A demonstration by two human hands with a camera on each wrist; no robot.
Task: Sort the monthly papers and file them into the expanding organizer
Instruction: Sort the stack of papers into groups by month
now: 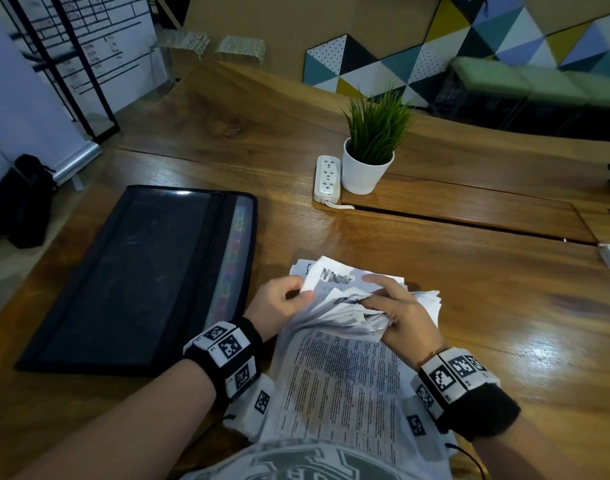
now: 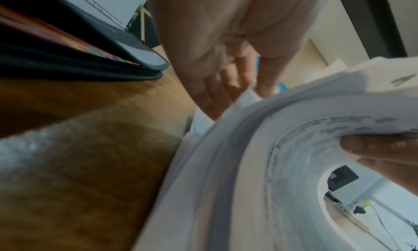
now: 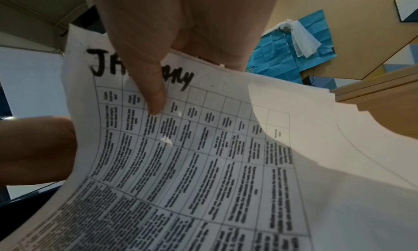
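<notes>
Both hands grasp the fanned stack of white printed papers point(image 1: 345, 306); the flat black zippered expanding organizer point(image 1: 140, 271) lies just beside the left hand point(image 1: 279, 303), its long axis running away from the person, farther from the right hand point(image 1: 400, 313).

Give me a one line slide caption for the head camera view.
Both hands, left hand and right hand, leaf through a stack of papers beside the closed black organizer.

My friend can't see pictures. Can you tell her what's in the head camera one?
Two hands, left hand and right hand, hold a stack of papers over a wooden table. A black organizer lies closed to the left; a potted plant stands behind.
</notes>
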